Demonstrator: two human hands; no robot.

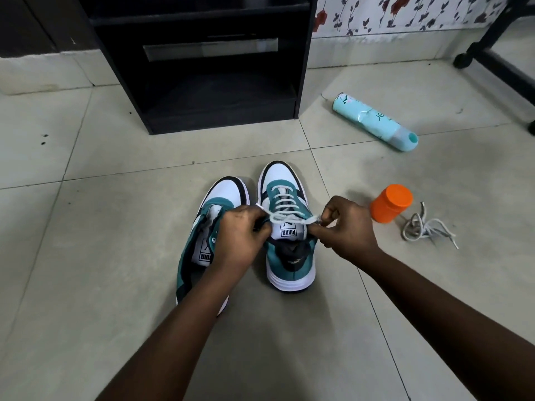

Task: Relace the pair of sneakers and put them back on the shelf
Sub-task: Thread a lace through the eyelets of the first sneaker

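Two teal, white and black sneakers stand side by side on the tiled floor, toes pointing away from me. The right sneaker (pixel 285 227) has a white lace (pixel 285 202) threaded up its eyelets. My left hand (pixel 241 237) pinches one end of that lace at the top of the tongue. My right hand (pixel 346 227) pinches the other end, and the lace runs taut between them. The left sneaker (pixel 215 202) shows no lace and is partly hidden under my left hand and forearm. A second white lace (pixel 425 228) lies loose on the floor to the right.
A black shelf unit (pixel 199 62) stands on the floor straight ahead, its lower compartment open. An orange jar (pixel 390 202) stands right of the sneakers. A light-blue bottle (pixel 376 121) lies on its side further back. A dark furniture leg with a caster (pixel 463 60) is at the far right.
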